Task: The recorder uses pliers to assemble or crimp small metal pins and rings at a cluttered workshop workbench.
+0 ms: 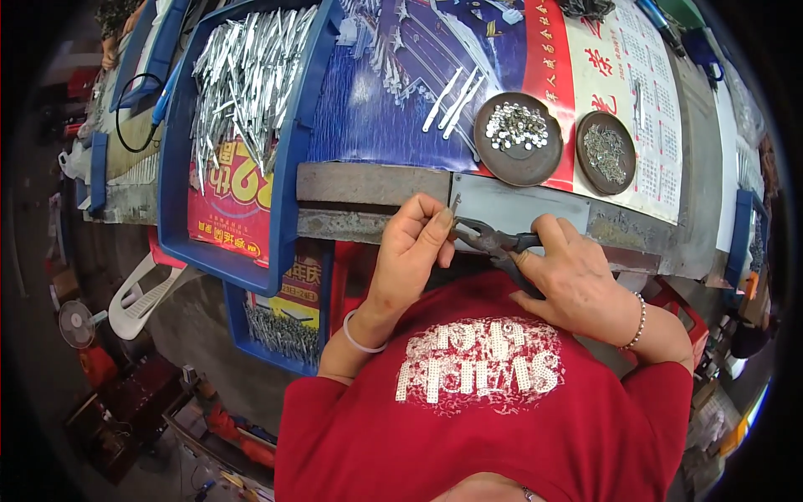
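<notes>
My right hand (577,272) is closed round the handles of dark pliers (495,241). The jaws of the pliers point left, close to the fingertips of my left hand (407,255). Between its thumb and forefinger, that hand pinches a small thin metal piece (457,202), whose tip stands up past the fingers. Its exact kind is too small to tell. Both hands are at the near edge of the bench, over a grey metal plate (510,201). Behind it sits a brown dish (487,159) of small silver discs, and to its right a second brown dish (599,186) holds tiny metal pins.
A blue tray (288,184) of long silver metal strips (251,79) stands at left. Below it, another blue bin (238,322) holds metal parts. Several strips (452,100) lie on the poster covering the bench. A white plastic chair (138,297) is at lower left.
</notes>
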`<state>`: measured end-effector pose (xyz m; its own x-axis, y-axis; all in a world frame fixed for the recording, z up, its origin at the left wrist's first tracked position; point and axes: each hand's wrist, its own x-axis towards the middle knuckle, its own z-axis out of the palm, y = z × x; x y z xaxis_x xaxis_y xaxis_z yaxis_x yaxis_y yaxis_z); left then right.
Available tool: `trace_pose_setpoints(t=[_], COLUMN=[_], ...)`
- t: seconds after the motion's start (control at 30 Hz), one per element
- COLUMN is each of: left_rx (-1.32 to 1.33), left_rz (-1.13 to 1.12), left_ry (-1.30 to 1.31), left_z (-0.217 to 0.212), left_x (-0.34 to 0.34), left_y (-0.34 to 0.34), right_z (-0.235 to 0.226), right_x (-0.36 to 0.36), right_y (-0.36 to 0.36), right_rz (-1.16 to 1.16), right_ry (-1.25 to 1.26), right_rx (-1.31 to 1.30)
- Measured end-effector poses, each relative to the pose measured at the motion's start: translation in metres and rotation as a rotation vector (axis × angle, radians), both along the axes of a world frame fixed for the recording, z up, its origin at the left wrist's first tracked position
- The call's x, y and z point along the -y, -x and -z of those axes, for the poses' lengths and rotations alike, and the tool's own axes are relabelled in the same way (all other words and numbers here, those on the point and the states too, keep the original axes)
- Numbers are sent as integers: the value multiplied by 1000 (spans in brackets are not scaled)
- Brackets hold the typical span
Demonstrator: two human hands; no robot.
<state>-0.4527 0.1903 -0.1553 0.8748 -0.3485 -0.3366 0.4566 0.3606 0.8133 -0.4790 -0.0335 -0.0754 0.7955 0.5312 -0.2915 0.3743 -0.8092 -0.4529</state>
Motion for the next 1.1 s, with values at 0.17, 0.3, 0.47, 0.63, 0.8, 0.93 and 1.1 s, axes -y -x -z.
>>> trace_pose_setpoints(t=[0.17, 0.3, 0.47, 0.63, 0.8, 0.93, 1.1], left_rx=[2, 49, 89, 16, -5, 8, 30], left_rz=[22, 18, -24, -44, -35, -29, -5], left_ry=[19, -28, -94, 25, 41, 41, 28], left_z=[-1, 2, 0, 9, 4, 4, 6], left_x=[-1, -2, -1, -2, -4, -4, -4], left_y=[-1, 1, 0, 1, 1, 3, 3], right_z=[2, -13, -11, -10, -3, -3, -2], right_x=[-2, -2, 5, -3, -5, -7, -8], right_y=[2, -10, -26, -11, -5, -4, -1], right_rz=[-11, -3, 163, 9, 5, -16, -9], right_ry=[21, -22, -518, -62, 1, 21, 52], right_rx=[42, -202, -836, -268, -85, -50, 2])
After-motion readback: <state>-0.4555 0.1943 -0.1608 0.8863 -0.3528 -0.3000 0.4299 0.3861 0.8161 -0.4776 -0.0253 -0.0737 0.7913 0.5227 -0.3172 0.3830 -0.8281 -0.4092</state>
